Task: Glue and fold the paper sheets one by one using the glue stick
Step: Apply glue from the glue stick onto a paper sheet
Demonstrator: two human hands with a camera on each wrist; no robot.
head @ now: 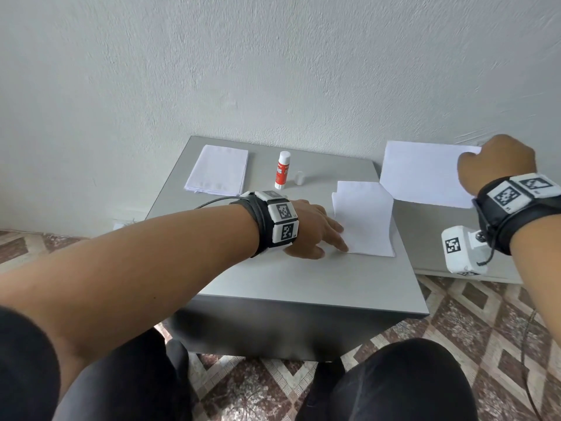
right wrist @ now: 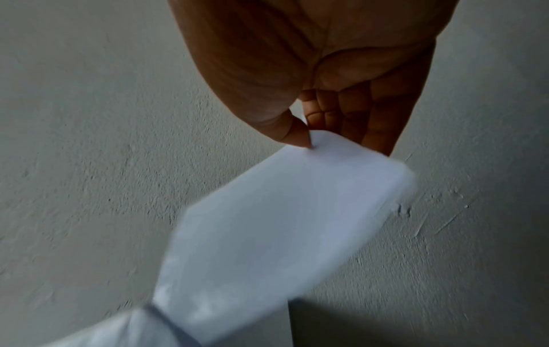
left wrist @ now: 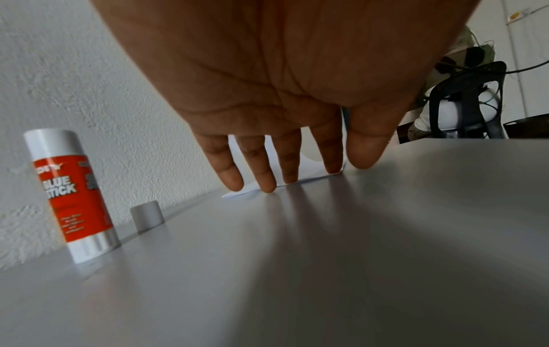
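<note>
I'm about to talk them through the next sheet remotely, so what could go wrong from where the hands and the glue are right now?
1. The glue stick stands uncapped, its cap beside it; the glue may dry, and a passing arm could tip it.
2. The right hand pinches only the corner of the loose sheet; it may crease or flop while carried.
3. The left hand presses just the edge of the folded sheets, so they could shift.

Paper stack [head: 217, 169] at table [head: 273, 278] back left; glue stick [head: 282, 169] right of it, cap [head: 299, 177] beside; folded sheets [head: 362, 220] farther right, nearer front.
</note>
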